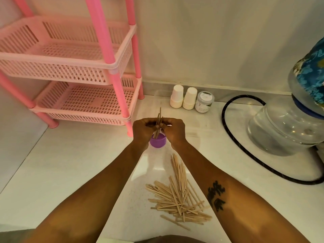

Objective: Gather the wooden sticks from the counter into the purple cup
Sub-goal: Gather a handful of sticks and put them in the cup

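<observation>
The purple cup (158, 141) stands on the white counter, partly hidden behind both hands. My left hand (142, 131) and my right hand (174, 131) meet above it, fingers closed around a small bundle of wooden sticks (159, 120) held upright, their lower ends inside the cup. A loose pile of several wooden sticks (178, 197) lies on the counter nearer to me, between my forearms.
A pink two-tier plastic rack (73, 71) stands at the left. Two white paper cups (183, 99) and a small jar (204, 102) sit by the back wall. A clear water bottle (287, 127) and a black hose (245, 149) occupy the right.
</observation>
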Tool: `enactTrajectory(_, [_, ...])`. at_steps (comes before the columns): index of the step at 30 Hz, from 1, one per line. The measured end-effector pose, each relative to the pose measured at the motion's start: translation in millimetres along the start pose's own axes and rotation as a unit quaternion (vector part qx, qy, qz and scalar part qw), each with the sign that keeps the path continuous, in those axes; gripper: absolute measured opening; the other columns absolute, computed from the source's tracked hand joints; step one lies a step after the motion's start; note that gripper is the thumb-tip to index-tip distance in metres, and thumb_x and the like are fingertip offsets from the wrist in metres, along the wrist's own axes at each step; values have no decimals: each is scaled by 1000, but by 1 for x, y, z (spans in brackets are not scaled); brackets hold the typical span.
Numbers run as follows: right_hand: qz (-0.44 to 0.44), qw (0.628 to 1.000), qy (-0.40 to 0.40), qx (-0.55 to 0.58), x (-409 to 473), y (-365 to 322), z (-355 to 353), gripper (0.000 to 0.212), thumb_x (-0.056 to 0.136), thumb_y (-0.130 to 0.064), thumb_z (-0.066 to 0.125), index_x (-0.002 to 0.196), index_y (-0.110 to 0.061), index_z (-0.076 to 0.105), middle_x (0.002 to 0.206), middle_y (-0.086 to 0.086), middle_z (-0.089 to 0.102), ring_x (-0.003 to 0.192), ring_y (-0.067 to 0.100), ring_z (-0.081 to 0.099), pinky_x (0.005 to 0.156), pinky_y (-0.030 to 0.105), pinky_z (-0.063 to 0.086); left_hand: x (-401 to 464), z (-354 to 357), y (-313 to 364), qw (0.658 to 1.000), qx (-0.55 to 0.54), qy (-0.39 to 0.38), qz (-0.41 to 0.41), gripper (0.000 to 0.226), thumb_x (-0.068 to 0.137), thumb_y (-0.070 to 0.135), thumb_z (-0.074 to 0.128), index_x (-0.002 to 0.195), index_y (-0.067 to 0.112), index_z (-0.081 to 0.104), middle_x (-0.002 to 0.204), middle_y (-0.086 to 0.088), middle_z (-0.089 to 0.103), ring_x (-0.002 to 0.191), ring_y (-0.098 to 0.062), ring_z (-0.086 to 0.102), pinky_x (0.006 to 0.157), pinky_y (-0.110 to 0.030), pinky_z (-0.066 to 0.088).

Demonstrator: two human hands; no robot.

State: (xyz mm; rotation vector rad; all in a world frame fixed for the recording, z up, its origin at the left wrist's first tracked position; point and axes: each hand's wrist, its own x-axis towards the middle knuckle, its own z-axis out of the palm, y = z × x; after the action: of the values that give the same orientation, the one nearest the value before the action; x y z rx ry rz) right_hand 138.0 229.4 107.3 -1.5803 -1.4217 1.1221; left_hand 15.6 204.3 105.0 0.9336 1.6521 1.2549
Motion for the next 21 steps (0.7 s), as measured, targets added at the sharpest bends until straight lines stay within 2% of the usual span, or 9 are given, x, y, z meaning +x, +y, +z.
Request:
enactTrajectory(3, [-21, 999, -1, -31, -1, 2, -2, 28, 96, -9, 70, 123, -9, 75, 120, 9, 76, 111, 26, 71, 99, 41, 59, 1, -1, -1, 1000, 8, 13, -9, 30, 90, -4, 72, 116, 9, 77, 104, -1, 78, 88, -8, 73, 71, -13, 57])
enactTrajectory(7, [-39, 998, 18, -44, -2, 3, -6, 29, 97, -8, 68, 126, -7, 73, 124, 11, 75, 113, 26, 71, 100, 39, 58, 0, -3, 1, 1000, 10, 22, -10, 32, 90, -4, 72, 120, 7, 75, 110, -4, 77, 96, -16, 73, 84, -27, 60])
enactTrajectory(12, [-51, 997, 52, -39, -3, 6, -15, 28, 95, -4, 69, 123, -7, 75, 119, 9, 76, 110, 21, 72, 101, 35, 57, -5, -5, 1, 999, 26, 34, 0, 30, 91, -3, 71, 117, 10, 76, 108, 1, 77, 95, -11, 72, 76, -17, 59])
enactTrajectory(16, [-62, 995, 77, -31, -7, 11, -24, 27, 93, -2, 71, 119, -7, 77, 113, 8, 78, 102, 18, 74, 100, 36, 58, -13, -4, -2, 998, 25, 50, 22, 22, 91, 4, 74, 111, 12, 78, 103, 2, 77, 95, -14, 74, 75, -21, 63])
enactTrajectory(21, [-33, 995, 95, -2, -15, 19, -39, 26, 92, -1, 72, 117, -9, 77, 107, 6, 79, 93, 16, 75, 93, 38, 62, -28, 0, -7, 998, 25, 52, 30, 20, 89, 14, 79, 109, 13, 78, 103, 2, 77, 99, -17, 73, 82, -30, 64])
